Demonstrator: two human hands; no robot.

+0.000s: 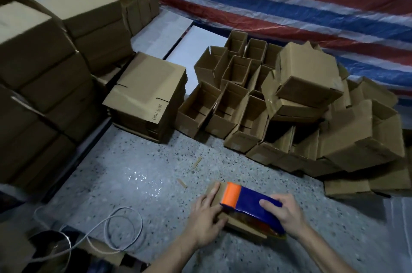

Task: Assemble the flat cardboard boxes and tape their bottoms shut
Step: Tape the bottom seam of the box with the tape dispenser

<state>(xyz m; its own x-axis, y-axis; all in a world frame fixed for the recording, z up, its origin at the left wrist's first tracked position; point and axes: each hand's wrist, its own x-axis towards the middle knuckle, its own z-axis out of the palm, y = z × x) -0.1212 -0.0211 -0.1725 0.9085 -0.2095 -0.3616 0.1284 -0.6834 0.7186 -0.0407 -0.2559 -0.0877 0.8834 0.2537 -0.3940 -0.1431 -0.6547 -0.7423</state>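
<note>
I have the left hand [206,217] flat, fingers straight, on the small brown cardboard box [240,227], the right hand [284,213] gripping the blue-and-orange tape dispenser [243,200] atop it.

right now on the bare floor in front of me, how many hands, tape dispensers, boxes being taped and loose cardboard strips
hands: 2 (left hand, right hand)
tape dispenser: 1
box being taped: 1
loose cardboard strips: 2
total: 6
</note>
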